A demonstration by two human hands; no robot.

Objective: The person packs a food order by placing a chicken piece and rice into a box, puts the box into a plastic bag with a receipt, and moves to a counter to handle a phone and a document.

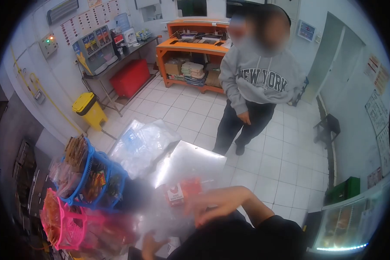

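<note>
Plastic film first: my left hand (149,246) sits low under the clear bag (190,162), mostly hidden & blurred, so can't tell its grip. Right hand (216,203) has fingers curled, apparently pinching the right edge of the red-and-white packet (181,192) against that bag, just right of the baskets. Packet looks light, crinkly, slippery — best held by a sealed edge, not the middle. Left: pink basket (58,225), then blue basket (90,155) w/ snacks. Further off, a person in a grey hoodie (260,82) — orange shelf (190,45) behind.

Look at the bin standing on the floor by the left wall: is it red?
No, the bin by the left wall is yellow, body and lid alike.
</note>
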